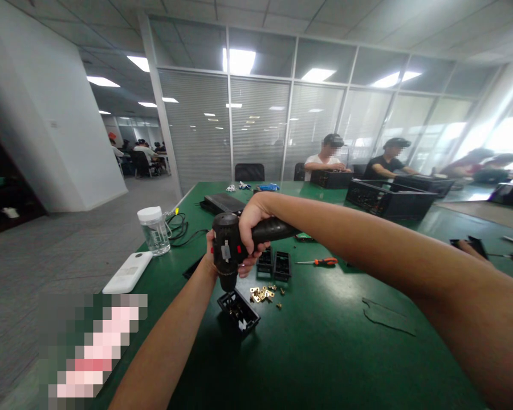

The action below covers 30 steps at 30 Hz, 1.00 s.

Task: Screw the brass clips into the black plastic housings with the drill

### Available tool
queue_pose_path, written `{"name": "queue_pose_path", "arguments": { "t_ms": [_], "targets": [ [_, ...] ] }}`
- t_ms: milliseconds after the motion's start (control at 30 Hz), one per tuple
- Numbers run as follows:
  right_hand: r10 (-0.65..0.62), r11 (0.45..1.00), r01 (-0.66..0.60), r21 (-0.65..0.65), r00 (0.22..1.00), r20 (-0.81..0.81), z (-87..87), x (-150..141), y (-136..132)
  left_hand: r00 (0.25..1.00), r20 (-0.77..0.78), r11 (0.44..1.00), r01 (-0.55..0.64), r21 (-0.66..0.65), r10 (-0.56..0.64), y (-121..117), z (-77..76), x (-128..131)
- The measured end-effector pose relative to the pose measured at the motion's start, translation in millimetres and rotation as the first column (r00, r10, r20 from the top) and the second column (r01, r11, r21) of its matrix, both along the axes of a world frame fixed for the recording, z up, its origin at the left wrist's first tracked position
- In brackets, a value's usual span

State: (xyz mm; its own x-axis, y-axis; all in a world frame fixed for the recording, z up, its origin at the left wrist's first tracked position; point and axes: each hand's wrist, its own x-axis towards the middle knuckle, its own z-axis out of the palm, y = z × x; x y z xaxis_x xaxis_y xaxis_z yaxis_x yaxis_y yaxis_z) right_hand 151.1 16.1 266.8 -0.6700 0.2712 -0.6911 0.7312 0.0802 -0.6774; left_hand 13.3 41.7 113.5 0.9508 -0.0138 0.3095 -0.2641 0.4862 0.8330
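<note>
A black cordless drill points downward over a small black plastic housing on the green table. My right hand is wrapped around the drill's handle from above. Against the drill's body on the left side is my left hand, closed on it and partly hidden behind it. The chuck is right over the housing's far end; whether the bit touches a screw is hidden. Beside the housing lies a loose pile of small brass-coloured metal parts. Two similar black housings stand just behind the pile.
A screwdriver with an orange-and-black handle lies to the right. On the left are a clear bottle, a white power bank and a black cable. Co-workers sit behind black crates across the table.
</note>
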Motion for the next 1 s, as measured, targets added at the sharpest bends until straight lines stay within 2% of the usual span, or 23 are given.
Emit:
{"name": "queue_pose_path", "arguments": {
  "t_ms": [167,267,400,700,800,900,1000],
  "targets": [
    [0.205,0.979,-0.205,-0.011,0.969,0.14,4.3,-9,2,1.0,-0.023,1.0,-0.016,-0.019,0.016,2,-3.0,0],
    [0.249,0.968,-0.252,-0.009,0.948,0.198,7.1,-13,2,0.999,-0.032,1.0,-0.009,-0.028,0.008,2,-3.2,1],
    [0.206,0.975,-0.218,0.032,0.953,0.222,8.8,-13,0,1.0,-0.027,1.0,-0.01,-0.016,0.009,2,-1.5,1],
    [0.096,0.991,-0.104,0.08,0.991,0.095,6.1,-3,-2,0.999,-0.043,1.0,-0.003,-0.024,0.002,1,1.0,1],
    [0.026,0.999,-0.032,0.029,0.979,0.203,6.7,-5,0,0.999,-0.034,1.0,0.008,-0.008,-0.008,1,1.2,2],
    [-0.005,0.999,0.018,-0.033,0.935,0.354,6.8,-10,3,0.999,-0.03,1.0,-0.009,0.011,0.01,1,1.2,2],
    [-0.014,0.997,0.04,-0.059,0.919,0.394,5.0,-13,6,0.999,-0.04,1.0,-0.01,0.017,0.011,0,2.1,2]
  ]
}}
